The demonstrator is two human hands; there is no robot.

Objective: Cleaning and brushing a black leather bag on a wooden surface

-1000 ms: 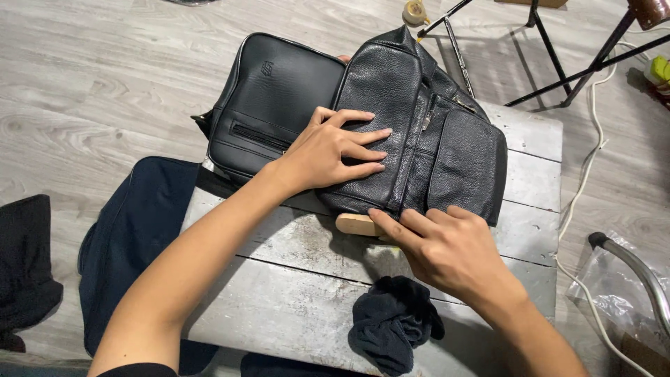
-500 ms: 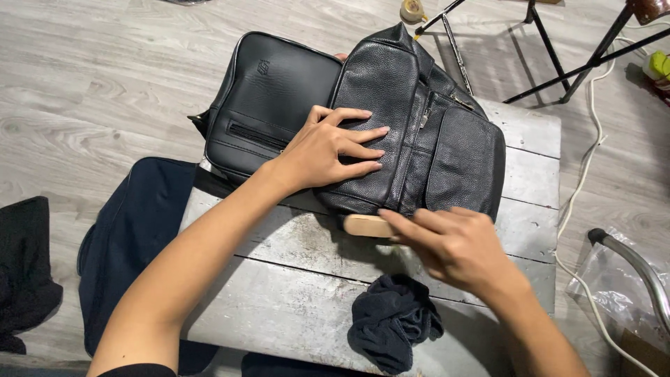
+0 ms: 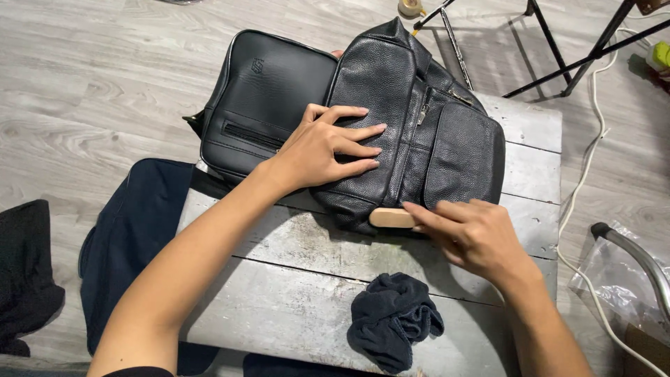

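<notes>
A black pebbled-leather backpack (image 3: 453,146) lies on a worn grey wooden table (image 3: 293,279), its top overhanging the far edge. A smooth black leather bag (image 3: 269,91) lies beside it on the left. My left hand (image 3: 328,150) presses flat on the backpack's left panel, fingers spread. My right hand (image 3: 471,234) grips a pale wooden brush (image 3: 392,218) and holds it against the backpack's near bottom edge.
A crumpled dark cloth (image 3: 392,320) lies on the table near me. Dark garments (image 3: 136,237) lie on the grey plank floor at left. Black metal stand legs (image 3: 558,56), a white cable (image 3: 590,167) and a clear plastic bag (image 3: 618,290) are at right.
My right hand has moved the brush to the right and up along the backpack's bottom edge. The left hand has stayed pressed on the backpack.
</notes>
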